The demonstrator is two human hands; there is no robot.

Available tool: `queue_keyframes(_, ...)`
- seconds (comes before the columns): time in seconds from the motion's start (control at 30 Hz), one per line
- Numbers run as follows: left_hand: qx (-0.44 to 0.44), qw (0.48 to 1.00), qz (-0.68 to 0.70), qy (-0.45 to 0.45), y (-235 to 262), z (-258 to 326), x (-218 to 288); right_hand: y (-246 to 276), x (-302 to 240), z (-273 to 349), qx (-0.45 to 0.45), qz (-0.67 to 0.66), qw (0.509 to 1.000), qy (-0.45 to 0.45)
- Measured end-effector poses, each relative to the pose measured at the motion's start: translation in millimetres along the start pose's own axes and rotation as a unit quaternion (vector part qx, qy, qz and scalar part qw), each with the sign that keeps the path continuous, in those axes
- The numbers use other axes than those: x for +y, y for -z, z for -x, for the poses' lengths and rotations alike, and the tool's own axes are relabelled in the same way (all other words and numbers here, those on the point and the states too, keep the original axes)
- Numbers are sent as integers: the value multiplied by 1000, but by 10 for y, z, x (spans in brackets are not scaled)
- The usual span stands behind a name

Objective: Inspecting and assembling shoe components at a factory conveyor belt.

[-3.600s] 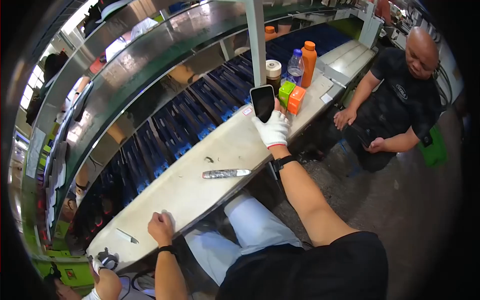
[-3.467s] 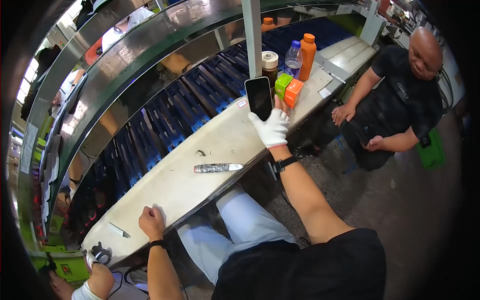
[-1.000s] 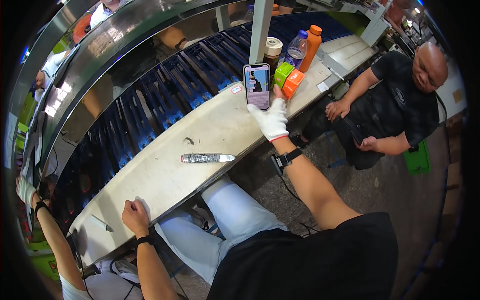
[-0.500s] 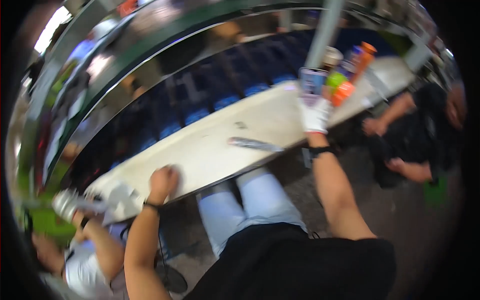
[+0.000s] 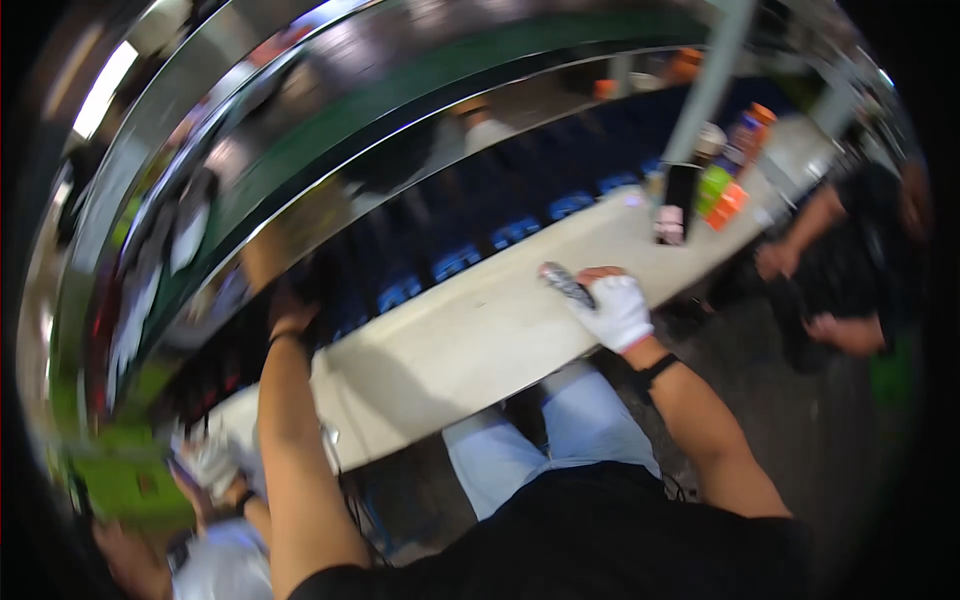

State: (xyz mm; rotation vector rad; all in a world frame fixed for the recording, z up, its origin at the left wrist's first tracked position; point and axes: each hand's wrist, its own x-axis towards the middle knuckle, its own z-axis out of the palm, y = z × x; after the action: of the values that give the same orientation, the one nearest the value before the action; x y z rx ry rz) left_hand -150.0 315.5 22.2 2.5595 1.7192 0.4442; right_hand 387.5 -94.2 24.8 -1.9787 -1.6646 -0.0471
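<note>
My right hand (image 5: 618, 312), in a white glove with the fingertips bare, is closed round a slim dark-grey and silver tool (image 5: 566, 284) with a reddish end. The tool points up and left, just over the white work table (image 5: 440, 355); blur hides its exact kind. My left hand (image 5: 292, 310), bare, reaches past the table's far edge into the dark row of blue-fronted compartments (image 5: 455, 262). Shadow and blur hide its fingers there. Farther right, beside a grey post, a dark phone-shaped object (image 5: 683, 190) with a pink lower part rests on the table.
Orange, green and purple containers (image 5: 730, 180) stand behind the phone-shaped object. A grey post (image 5: 708, 85) rises there. Above the compartments runs a green conveyor-like shelf (image 5: 420, 75). A co-worker's gloved hand (image 5: 212, 465) is at the left; another person (image 5: 850, 260) sits at the right.
My right hand has left the phone-shaped object, come nearer and left, and taken hold of the grey tool from the table. My left hand has moved from the table up into the compartments.
</note>
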Motion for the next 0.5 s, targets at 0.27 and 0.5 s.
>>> queue_keyframes(0.27, -121, 979, -136, 96, 92, -113, 416, -191, 56, 250, 109, 36, 992, -60)
queue_keyframes(0.5, -75, 977, -170, -109, 479, 121, 1182, 66, 47, -85, -30, 30, 997, -67)
